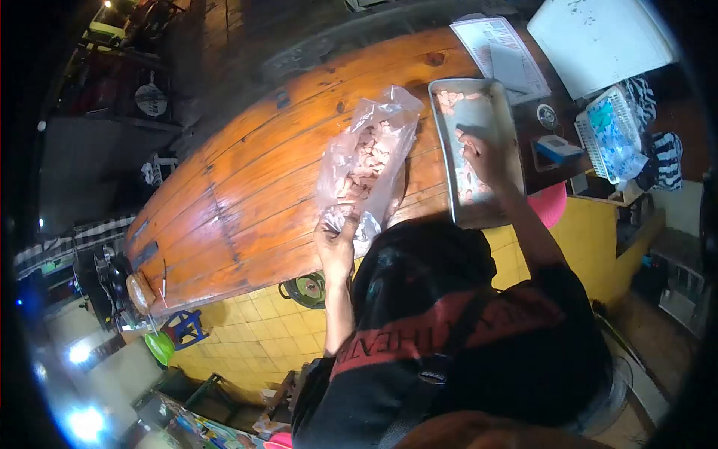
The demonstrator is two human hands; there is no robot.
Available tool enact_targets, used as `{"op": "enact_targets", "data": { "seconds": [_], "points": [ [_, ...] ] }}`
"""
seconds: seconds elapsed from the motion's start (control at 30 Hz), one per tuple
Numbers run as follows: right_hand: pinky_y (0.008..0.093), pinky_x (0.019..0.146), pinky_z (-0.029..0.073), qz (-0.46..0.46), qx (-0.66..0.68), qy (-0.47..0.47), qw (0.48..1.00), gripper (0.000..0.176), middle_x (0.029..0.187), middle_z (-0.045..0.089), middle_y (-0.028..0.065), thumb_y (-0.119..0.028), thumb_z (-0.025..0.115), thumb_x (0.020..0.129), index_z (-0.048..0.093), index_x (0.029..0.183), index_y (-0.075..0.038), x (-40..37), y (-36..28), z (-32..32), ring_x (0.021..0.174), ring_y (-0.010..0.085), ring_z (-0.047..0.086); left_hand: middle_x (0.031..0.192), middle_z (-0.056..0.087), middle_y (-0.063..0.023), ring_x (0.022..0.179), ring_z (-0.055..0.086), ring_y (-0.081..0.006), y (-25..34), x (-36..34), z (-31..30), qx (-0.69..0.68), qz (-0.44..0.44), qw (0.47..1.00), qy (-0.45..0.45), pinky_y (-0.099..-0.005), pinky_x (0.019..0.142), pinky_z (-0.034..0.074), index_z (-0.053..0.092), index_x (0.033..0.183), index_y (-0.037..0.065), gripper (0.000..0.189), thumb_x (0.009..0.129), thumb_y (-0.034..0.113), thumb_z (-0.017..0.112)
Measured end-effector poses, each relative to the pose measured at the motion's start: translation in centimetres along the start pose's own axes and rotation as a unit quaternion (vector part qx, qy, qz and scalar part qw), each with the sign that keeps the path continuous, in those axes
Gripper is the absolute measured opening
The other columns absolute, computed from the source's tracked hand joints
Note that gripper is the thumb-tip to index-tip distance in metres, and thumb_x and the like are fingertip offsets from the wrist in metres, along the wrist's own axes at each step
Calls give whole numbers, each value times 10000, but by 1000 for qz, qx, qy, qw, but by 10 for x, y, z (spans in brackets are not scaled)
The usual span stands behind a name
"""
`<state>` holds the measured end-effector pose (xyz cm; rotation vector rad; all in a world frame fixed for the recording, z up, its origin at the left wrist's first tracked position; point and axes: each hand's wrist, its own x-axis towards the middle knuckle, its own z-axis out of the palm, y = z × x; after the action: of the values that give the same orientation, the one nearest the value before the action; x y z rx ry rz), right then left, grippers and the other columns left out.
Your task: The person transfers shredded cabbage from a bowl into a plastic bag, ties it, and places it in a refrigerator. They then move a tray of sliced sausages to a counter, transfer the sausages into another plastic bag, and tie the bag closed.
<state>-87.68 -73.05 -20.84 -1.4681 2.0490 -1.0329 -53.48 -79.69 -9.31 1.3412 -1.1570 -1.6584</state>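
A clear plastic bag (400, 112) full of pale pink pieces (368, 153) lies on the wooden table (247, 194). At the bag's near end my left hand (335, 243) is closed on its plastic edge. To the right stands a shallow metal tray (490, 123) with more pale pieces (451, 99) at its far end and along its near left side. My right hand (482, 159) reaches over the tray, fingers pinched around a small pale piece (465, 138).
Printed papers (502, 60), a white board (602, 41), a blue box (559, 149) and a white basket (613, 131) of plastic bags are at the right. A knife (164, 280) lies at the far left. Below the table edge is a green basin (305, 290).
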Motion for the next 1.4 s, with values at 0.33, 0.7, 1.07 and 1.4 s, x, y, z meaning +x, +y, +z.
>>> {"op": "enact_targets", "data": {
  "seconds": [0.33, 0.7, 1.07, 1.4],
  "points": [
    [263, 503, 467, 260, 354, -353, 826, 336, 939, 639, 88, -279, 431, 985, 495, 1220, -48, 61, -165, 65, 669, 99, 577, 850, 541, -1, 737, 507, -73, 26, -22, 29, 50, 0, 995, -88, -228, 641, 424, 516, 1021, 43, 210, 852, 27, 639],
    [310, 675, 499, -13, 176, 183, 967, 128, 906, 670, 95, -131, 559, 909, 616, 1001, -63, 61, -110, 21, 808, 178, 652, 815, 520, 14, 714, 493, -74, 9, -14, 17, -131, 13, 991, 33, -236, 657, 417, 529, 919, 72, 143, 830, -17, 598],
    [452, 1043, 319, -55, -163, 186, 967, 696, 1240, 446, 166, -294, 792, 688, 457, 1245, -45, 69, 59, 26, 1194, 369, 400, 740, 507, 16, 591, 489, -82, 16, 3, 23, -112, 23, 992, 44, -230, 509, 407, 526, 872, 61, 124, 815, -30, 588],
    [403, 1084, 313, -163, -196, 29, 967, 498, 1344, 404, 108, -103, 588, 800, 480, 1286, -126, 76, 56, 53, 1297, 305, 335, 752, 509, 16, 627, 496, -82, 20, 4, 32, -105, 29, 992, 60, -229, 543, 402, 531, 864, 69, 116, 814, -6, 604]
  ]
}}
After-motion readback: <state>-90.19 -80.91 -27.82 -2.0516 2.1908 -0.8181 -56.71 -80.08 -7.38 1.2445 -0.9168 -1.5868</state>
